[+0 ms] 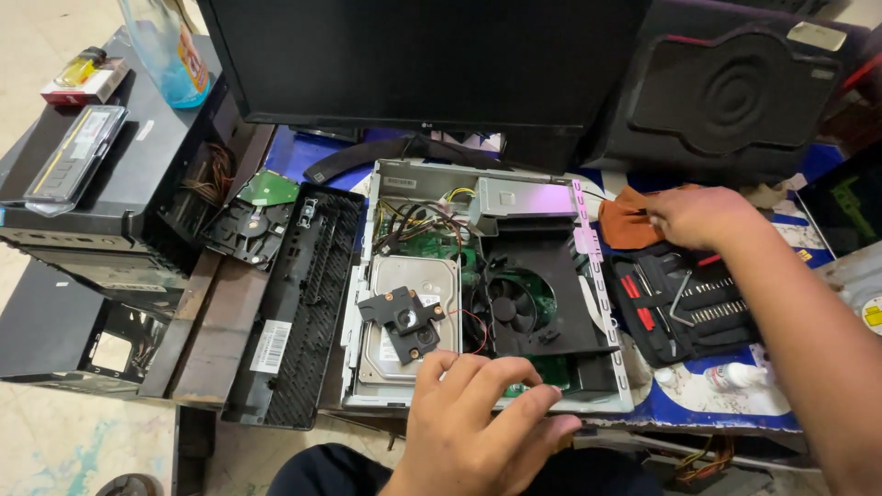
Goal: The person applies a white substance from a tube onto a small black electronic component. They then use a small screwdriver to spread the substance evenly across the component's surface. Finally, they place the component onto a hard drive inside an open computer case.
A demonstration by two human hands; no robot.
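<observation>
Towers stand at the far left, a RAM stick in its clear pack on top; beside them lies a bare drive, then a black panel flat on the table; the open PC case sits in the middle, with a hard disk at its left and a fan to the right of it; the left hand rests on the case's near edge, fingers curled and loose, gripping nothing; a monitor stands behind; right of the case lies an open tool kit; above it the right hand pinches an orange cloth.
</observation>
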